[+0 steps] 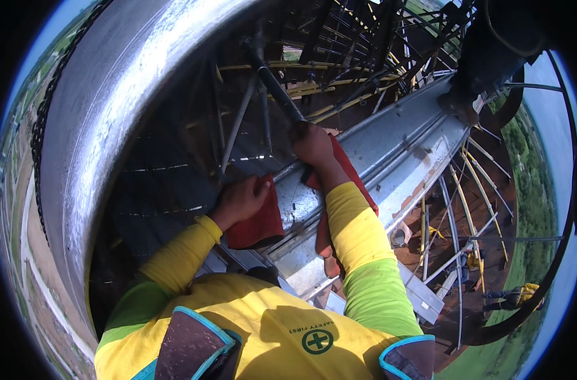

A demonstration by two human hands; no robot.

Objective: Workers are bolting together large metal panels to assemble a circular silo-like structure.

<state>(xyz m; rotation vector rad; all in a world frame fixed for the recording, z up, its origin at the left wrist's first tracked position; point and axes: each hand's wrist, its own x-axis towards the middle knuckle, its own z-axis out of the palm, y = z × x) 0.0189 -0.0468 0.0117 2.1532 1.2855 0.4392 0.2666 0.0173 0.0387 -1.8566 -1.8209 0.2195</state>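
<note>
My right hand is closed around the lower end of a dark round pipe, which slants away up and to the left. A red cloth hangs along the right forearm, over a metal plank. To the left, my left hand is closed at the edge of another piece of red cloth, thumb on top; its fingertips are hidden. Both hands are above the long silvery metal plank, which runs from below my chest to the upper right.
A large curved metal wall rises at the left, with a dark chain along it. Yellow and grey scaffold tubes spread below. A person in yellow is far down at right. A dark boot stands on the plank's far end.
</note>
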